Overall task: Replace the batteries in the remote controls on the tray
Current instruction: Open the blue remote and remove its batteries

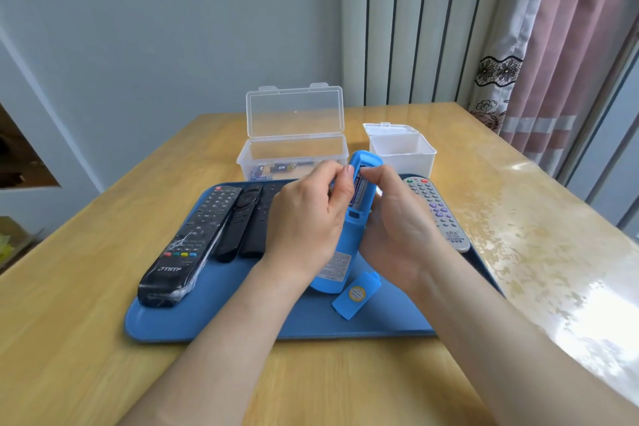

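squarely between fingers (340,195), blue remote (350,235)

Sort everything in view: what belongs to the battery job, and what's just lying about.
Job: blue remote, its battery cover, clear box of batteries, black remotes, grey remote, tray, probably the white tub.
Lying about: curtain, table.

tray (207,315) on table (69,356) | three remotes (193,239) tray-left | fourth remote (439,214) tray-right | battery cover (356,294) tray-front | two boxes (294,152) behind tray
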Action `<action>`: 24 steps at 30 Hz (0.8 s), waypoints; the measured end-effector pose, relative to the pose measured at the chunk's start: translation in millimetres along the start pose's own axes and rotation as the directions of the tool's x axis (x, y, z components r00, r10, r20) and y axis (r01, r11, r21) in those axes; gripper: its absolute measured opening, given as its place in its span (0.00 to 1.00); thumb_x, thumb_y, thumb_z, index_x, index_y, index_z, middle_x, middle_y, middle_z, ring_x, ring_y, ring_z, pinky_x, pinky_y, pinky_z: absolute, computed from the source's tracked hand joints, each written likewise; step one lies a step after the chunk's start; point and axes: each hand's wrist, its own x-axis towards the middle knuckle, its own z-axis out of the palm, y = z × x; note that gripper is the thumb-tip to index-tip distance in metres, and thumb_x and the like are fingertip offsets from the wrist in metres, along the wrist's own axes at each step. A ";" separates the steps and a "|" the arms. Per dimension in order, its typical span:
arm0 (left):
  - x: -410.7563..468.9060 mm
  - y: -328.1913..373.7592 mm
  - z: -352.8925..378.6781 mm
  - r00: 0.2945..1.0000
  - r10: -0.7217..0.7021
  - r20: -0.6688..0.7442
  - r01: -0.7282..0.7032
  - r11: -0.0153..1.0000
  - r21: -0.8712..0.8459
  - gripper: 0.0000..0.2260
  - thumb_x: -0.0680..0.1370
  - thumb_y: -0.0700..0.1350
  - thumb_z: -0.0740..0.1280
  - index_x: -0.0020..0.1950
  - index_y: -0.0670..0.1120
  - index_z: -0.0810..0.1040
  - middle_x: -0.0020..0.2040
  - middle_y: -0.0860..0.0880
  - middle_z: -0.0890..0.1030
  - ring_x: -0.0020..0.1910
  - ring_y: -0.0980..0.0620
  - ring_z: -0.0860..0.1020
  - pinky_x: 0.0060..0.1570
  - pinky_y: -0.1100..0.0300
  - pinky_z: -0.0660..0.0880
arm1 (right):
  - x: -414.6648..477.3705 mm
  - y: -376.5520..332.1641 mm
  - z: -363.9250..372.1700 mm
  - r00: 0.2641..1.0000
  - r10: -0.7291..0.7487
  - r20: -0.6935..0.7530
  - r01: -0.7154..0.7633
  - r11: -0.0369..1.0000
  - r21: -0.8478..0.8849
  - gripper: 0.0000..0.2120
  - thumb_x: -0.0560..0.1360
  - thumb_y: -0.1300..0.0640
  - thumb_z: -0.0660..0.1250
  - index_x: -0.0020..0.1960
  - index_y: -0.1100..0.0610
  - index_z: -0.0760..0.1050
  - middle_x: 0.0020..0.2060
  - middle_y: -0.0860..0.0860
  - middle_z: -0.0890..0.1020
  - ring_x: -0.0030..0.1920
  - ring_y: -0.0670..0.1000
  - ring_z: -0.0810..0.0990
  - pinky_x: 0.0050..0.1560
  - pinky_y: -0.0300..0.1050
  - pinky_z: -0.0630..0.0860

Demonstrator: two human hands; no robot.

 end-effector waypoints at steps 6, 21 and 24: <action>-3.8 10.4 3.1 0.985 0.107 -0.135 -0.091 0.989 0.120 0.15 0.80 0.53 0.56 0.46 0.46 0.78 0.29 0.55 0.67 0.29 0.49 0.69 0.30 0.60 0.59 | 2.9 -2.8 -4.1 0.998 0.012 0.068 -0.012 1.000 -0.003 0.11 0.72 0.55 0.58 0.51 0.59 0.73 0.45 0.59 0.78 0.45 0.57 0.79 0.50 0.52 0.76; 2.4 4.2 -2.6 0.996 0.004 -0.088 -0.009 0.998 -0.062 0.07 0.79 0.48 0.64 0.56 0.51 0.72 0.30 0.55 0.66 0.30 0.56 0.68 0.32 0.56 0.64 | -4.3 -4.1 -4.5 0.989 -0.086 0.124 0.114 0.964 -0.242 0.10 0.79 0.55 0.60 0.55 0.55 0.78 0.46 0.55 0.82 0.48 0.53 0.79 0.49 0.48 0.72; 8.8 12.1 -6.9 0.947 -0.322 -0.003 0.298 0.879 -0.372 0.05 0.77 0.46 0.68 0.51 0.49 0.74 0.33 0.48 0.74 0.33 0.54 0.73 0.38 0.51 0.73 | -7.8 -3.2 -3.9 0.975 -0.138 0.175 0.180 0.951 -0.250 0.12 0.82 0.54 0.59 0.59 0.54 0.78 0.50 0.53 0.84 0.49 0.50 0.80 0.50 0.45 0.72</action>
